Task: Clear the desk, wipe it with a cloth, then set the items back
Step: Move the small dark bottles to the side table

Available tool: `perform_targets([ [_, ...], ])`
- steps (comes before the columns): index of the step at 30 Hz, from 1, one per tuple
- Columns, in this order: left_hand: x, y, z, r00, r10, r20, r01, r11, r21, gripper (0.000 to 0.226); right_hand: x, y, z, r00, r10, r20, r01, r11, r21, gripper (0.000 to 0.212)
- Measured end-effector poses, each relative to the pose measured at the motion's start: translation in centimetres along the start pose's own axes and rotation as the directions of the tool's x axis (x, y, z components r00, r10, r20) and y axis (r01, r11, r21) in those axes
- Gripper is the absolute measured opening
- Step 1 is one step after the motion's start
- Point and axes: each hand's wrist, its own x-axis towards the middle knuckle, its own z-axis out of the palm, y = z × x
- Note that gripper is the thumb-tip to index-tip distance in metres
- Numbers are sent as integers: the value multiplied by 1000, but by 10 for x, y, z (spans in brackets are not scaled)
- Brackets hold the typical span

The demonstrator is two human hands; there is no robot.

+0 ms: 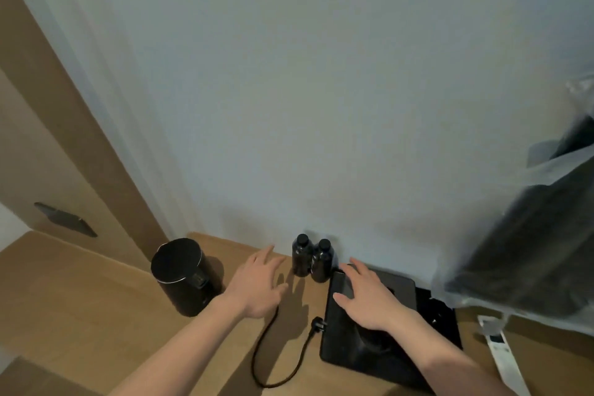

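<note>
Nearest me, a black cord (pixel 283 360) loops over bare desk (pixel 96 315). My right hand (pixel 369 296) lies with fingers spread on the black tray (pixel 350 350); my left hand (pixel 260 283) hovers open between the black kettle (pixel 184 276) and two dark bottles (pixel 311 259), which stand against the wall (pixel 321 90) at the desk's back edge.

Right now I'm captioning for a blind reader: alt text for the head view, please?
Two bare hands reach over a wooden desk: the left hand hovers open near two dark bottles by the wall, the right hand lies flat on a black tray. A black kettle stands left; a loose power cord curls between.
</note>
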Motion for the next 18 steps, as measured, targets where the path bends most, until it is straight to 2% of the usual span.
perform_targets([
  [6,82,-2,6,994,62,88,-56,996,-69,77,52,-19,8,997,68,-37,-66,997,41,79],
  [15,144,-3,27,966,189,176,-197,980,29,72,119,-17,17,991,132,-23,-133,990,-56,82],
  [18,149,-9,35,965,231,123,-232,973,-8,57,124,-19,25,985,155,-77,-157,987,-16,64],
])
